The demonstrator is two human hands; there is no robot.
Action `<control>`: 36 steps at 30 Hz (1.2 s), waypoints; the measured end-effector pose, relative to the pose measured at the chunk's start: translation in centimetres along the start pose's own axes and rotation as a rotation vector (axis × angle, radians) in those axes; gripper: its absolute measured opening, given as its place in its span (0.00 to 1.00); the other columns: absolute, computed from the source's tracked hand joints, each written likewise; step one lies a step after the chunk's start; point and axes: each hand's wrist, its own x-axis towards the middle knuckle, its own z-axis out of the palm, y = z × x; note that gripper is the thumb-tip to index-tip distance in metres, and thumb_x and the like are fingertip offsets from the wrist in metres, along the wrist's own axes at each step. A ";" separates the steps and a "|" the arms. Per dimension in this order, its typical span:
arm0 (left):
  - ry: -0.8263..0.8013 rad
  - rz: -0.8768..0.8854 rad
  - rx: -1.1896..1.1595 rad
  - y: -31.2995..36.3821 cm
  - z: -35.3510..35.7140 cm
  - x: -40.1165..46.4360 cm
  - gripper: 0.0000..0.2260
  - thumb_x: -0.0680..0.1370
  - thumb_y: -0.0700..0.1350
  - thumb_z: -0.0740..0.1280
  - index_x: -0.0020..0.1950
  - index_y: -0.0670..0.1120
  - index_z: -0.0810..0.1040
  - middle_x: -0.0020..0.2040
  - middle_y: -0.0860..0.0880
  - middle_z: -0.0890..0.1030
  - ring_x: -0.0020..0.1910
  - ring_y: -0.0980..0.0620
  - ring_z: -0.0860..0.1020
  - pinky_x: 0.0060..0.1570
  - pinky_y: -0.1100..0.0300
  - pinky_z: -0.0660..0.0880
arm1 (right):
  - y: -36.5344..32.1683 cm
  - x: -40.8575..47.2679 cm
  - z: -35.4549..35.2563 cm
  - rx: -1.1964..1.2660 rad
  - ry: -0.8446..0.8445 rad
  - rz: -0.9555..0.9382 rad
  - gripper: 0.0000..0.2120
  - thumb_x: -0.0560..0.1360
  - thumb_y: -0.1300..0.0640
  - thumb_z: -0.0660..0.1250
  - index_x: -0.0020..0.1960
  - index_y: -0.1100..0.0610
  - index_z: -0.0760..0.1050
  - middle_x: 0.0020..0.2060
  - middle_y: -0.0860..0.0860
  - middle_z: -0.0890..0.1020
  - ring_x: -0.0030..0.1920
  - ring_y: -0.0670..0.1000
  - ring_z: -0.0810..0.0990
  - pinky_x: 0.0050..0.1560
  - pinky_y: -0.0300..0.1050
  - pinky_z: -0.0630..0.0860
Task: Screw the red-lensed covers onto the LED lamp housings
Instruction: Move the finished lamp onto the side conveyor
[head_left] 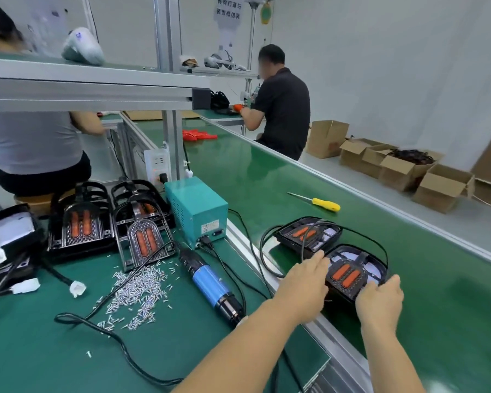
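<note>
Both hands at the near lamp [355, 275] on the green belt [437, 279], red cover up. Left hand [305, 279] flat against the lamp's left edge, fingers straight, gripping nothing. Right hand [380, 299] at the lamp's near right corner, fingers bent over the rim; whether holding or only resting, cannot tell. Second lamp [308, 233] just behind, black cable looped over both. Electric screwdriver [210, 282] lying on the bench beside a pile of screws [136, 296]. Yellow screwdriver [323, 204] farther along the belt.
</note>
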 end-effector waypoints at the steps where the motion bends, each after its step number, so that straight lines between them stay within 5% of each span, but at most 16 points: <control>1: -0.012 0.026 0.086 -0.1 0.3 0.1 0.24 0.83 0.41 0.55 0.78 0.42 0.52 0.79 0.46 0.48 0.76 0.47 0.53 0.74 0.51 0.52 | -0.3 0.1 -0.1 -0.093 0.003 -0.046 0.23 0.81 0.65 0.55 0.75 0.67 0.57 0.73 0.65 0.64 0.71 0.66 0.64 0.68 0.60 0.63; 5: -0.028 0.022 0.250 -0.6 1.3 0.2 0.26 0.82 0.39 0.56 0.78 0.43 0.51 0.79 0.47 0.50 0.77 0.48 0.49 0.75 0.49 0.45 | -2.0 -0.6 0.0 -0.557 -0.059 -0.311 0.20 0.83 0.58 0.53 0.74 0.61 0.62 0.76 0.57 0.61 0.76 0.57 0.57 0.73 0.58 0.54; 11: -0.051 -0.009 0.314 -1.4 1.1 -0.3 0.30 0.79 0.38 0.55 0.79 0.45 0.45 0.79 0.48 0.46 0.77 0.49 0.45 0.74 0.46 0.40 | -2.1 -2.6 1.2 -0.914 -0.206 -0.596 0.20 0.84 0.48 0.44 0.71 0.45 0.66 0.72 0.44 0.67 0.73 0.48 0.61 0.74 0.61 0.52; 21: -0.025 -0.033 0.418 -2.1 -0.6 -1.7 0.31 0.79 0.38 0.55 0.78 0.42 0.42 0.79 0.45 0.43 0.78 0.48 0.44 0.74 0.47 0.38 | -2.3 -1.3 2.0 -0.957 -0.199 -0.553 0.20 0.84 0.47 0.44 0.68 0.44 0.69 0.70 0.46 0.69 0.72 0.51 0.63 0.72 0.60 0.57; 28: 0.002 -0.136 0.372 -4.4 -3.5 -5.5 0.28 0.81 0.39 0.52 0.78 0.44 0.43 0.79 0.48 0.44 0.77 0.51 0.43 0.73 0.48 0.35 | -4.3 -2.5 3.0 -0.917 -0.249 -0.502 0.23 0.84 0.48 0.41 0.74 0.48 0.63 0.76 0.50 0.61 0.77 0.53 0.54 0.72 0.69 0.43; 36: 0.174 -0.424 0.317 -8.8 -6.5 -13.5 0.26 0.83 0.44 0.50 0.78 0.49 0.42 0.79 0.54 0.44 0.77 0.53 0.41 0.72 0.46 0.34 | -9.1 -12.7 7.4 -0.746 -0.420 -0.945 0.22 0.84 0.46 0.43 0.77 0.47 0.55 0.77 0.46 0.57 0.78 0.49 0.51 0.72 0.69 0.41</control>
